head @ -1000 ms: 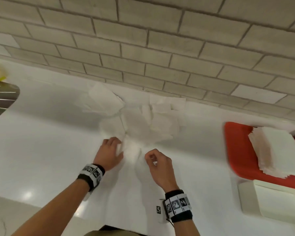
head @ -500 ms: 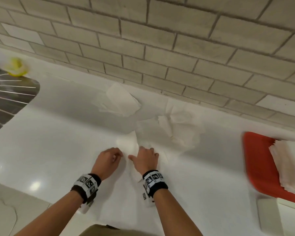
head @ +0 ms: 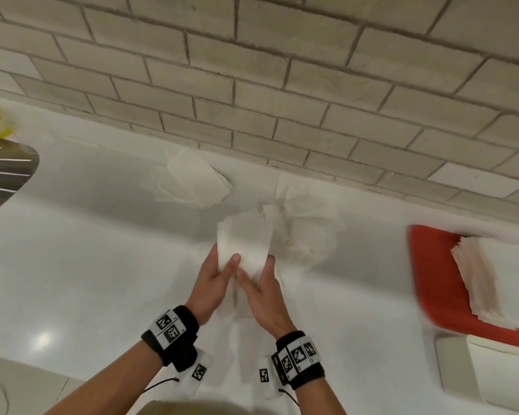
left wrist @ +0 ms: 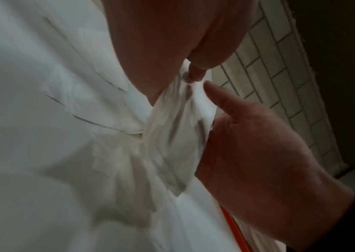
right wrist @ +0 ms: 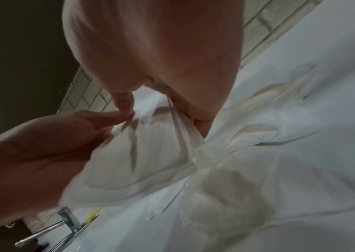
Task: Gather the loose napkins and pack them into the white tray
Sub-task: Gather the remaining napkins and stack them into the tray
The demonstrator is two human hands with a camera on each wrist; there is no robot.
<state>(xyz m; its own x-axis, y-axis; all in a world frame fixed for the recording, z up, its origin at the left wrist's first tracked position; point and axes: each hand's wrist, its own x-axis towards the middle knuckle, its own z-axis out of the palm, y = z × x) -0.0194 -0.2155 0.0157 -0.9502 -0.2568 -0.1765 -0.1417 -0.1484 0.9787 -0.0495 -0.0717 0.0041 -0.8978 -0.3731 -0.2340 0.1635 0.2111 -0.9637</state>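
Now lifting clear of the counter (head: pixel 72 265), where half a second ago lying flat under both hands: a small bunch of napkins (head: pixel 243 244). Being held upright between left hand (head: pixel 212 280) and right hand (head: pixel 262 292), left thumb across the front, right fingers curling round the far edge; both gripping the bunch, as both wrist views confirm. Probably meaning a first handful gathered and being squared up. Still lying loose behind: more napkins (head: pixel 309 226) by the brick wall (head: pixel 282 85), another pile (head: pixel 192 181) further left. Sitting well apart at lower right, apparently not yet filled: the white tray (head: pixel 498 375), beside a red tray (head: pixel 432 280) carrying a neat stack (head: pixel 498 277).
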